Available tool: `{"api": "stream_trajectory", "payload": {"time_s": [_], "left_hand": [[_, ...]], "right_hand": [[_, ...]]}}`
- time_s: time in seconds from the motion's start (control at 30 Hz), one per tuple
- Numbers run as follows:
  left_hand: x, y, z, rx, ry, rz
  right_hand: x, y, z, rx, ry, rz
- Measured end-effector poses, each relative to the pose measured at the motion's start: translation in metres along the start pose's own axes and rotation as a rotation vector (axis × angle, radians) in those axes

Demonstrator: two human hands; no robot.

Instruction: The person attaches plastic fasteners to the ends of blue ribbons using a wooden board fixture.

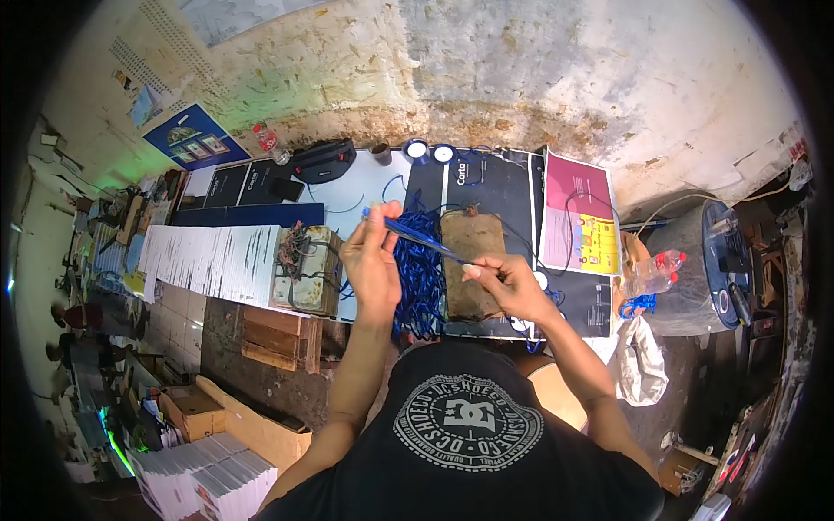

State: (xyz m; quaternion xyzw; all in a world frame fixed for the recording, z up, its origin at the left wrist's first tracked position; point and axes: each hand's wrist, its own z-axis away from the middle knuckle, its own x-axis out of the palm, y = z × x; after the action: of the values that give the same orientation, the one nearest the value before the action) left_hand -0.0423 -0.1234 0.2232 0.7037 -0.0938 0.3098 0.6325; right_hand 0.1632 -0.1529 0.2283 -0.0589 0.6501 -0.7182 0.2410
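Observation:
A bundle of dark blue ribbon (426, 240) is stretched taut between my hands, above the table. My left hand (373, 265) pinches its upper left end, where a bit of blue shows at the fingertips. Its lower right end is gripped between the thumb and fingers of my right hand (512, 285). Beneath lies a heap of loose blue ribbon strips (419, 300). A worn brown block (473, 247) sits just right of the heap, partly under my right hand. Left of my left hand stands another worn block (313, 282) with tangled cords on top.
A long row of white stacked paper (208, 260) covers the table's left side. At the back are ribbon spools (417, 152), a black pouch (326, 161) and a plastic bottle (271, 145). A wrapped drum (686, 269) with bottles beside it stands right; a wooden stool (276, 337) is below.

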Motion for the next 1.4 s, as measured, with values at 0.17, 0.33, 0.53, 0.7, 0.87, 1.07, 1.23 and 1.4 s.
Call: {"api": "stream_trajectory", "payload": {"time_s": [0.17, 0.33, 0.53, 0.7, 0.87, 1.07, 1.23, 1.4], "left_hand": [[-0.018, 0.014, -0.014, 0.017, 0.098, 0.009], [-0.039, 0.021, -0.022, 0.038, 0.157, -0.007], [-0.062, 0.02, -0.027, 0.065, 0.186, 0.013], [-0.074, 0.017, -0.028, 0.019, 0.258, 0.024], [-0.119, -0.016, -0.033, -0.152, 0.239, 0.087], [-0.141, -0.077, -0.023, -0.208, 0.509, -0.568], [-0.057, -0.071, 0.025, 0.23, -0.412, -0.876], [-0.036, -0.1, 0.027, -0.197, -0.715, -0.713]], "right_hand": [[-0.013, 0.027, -0.001, -0.179, -0.047, -0.093], [-0.033, 0.045, 0.002, -0.099, -0.094, -0.119], [-0.048, 0.049, 0.007, -0.073, -0.122, -0.081], [-0.054, 0.054, 0.006, -0.056, -0.121, -0.049], [-0.053, 0.059, 0.002, -0.1, -0.093, 0.01], [-0.028, 0.069, -0.01, -0.378, -0.048, 0.394], [-0.009, 0.052, -0.022, -0.095, -0.3, 0.523], [-0.02, 0.066, -0.035, -0.324, -0.184, 0.4]]}}
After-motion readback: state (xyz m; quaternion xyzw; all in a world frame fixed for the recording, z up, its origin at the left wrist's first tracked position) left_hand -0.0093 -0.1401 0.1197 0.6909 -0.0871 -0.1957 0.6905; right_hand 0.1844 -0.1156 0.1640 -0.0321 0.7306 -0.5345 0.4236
